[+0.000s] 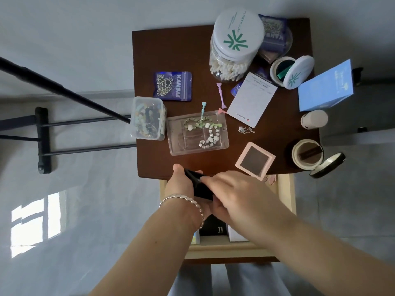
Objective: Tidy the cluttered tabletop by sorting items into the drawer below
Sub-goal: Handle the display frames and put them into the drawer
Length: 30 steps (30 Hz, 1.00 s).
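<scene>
Small black case (197,188): I hold it in both hands above the open drawer (289,195), at the front edge of the worktop (171,50). My left hand (181,185) wraps its left end, thumb on top. My right hand (235,195) grips the other end, fingers laid over it. My arms hide most of the drawer floor.

Judgement: lower it level beside the black box marked 11 (215,228) and release once seated.

Risk: brushing the pink square box (255,161) at the worktop edge.

Dim soft daylight, edges warped, seemingly slightly blurred.
</scene>
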{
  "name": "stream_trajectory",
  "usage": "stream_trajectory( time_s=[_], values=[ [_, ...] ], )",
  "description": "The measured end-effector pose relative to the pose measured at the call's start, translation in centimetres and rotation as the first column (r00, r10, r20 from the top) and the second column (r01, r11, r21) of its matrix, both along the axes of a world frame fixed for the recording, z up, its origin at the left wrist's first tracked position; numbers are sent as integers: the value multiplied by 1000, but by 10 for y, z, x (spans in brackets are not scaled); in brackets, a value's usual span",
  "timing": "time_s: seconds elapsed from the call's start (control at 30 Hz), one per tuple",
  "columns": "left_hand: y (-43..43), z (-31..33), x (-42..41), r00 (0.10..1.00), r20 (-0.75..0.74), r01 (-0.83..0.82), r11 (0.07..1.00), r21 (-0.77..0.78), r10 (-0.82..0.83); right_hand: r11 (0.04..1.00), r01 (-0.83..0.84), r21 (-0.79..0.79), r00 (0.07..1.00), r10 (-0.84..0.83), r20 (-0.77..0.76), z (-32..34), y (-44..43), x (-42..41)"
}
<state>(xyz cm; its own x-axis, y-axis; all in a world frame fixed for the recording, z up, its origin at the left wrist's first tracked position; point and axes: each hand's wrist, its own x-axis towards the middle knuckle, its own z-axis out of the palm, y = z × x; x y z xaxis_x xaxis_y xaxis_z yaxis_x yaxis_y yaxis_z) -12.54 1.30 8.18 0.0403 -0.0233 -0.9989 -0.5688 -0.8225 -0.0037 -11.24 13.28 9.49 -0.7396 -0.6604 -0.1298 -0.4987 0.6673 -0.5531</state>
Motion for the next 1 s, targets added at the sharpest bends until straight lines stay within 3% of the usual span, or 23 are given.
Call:
stream_trajectory(
  time_s=[0.2,0.37,0.67,0.87,1.0],
  values=[
    [8,-1,1,998,36,64,984,-169,-58,993,-66,97,993,75,-90,-2,-5,4],
    [7,-1,0,994,11,108,984,-143,-107,994,-92,62,995,94,-34,-2,-3,2],
    [-2,-9,8,957,-11,267,898,-350,-289,999,-28,29,999,26,47,5,-13,-1],
    [-10,-2,7,971,-41,225,956,-188,-237,995,-40,-93,942,69,328,5,-7,-15],
    [-9,-2,10,980,-7,200,976,-81,-201,1000,-22,-19,767,29,641,10,-4,-34]
  ],
)
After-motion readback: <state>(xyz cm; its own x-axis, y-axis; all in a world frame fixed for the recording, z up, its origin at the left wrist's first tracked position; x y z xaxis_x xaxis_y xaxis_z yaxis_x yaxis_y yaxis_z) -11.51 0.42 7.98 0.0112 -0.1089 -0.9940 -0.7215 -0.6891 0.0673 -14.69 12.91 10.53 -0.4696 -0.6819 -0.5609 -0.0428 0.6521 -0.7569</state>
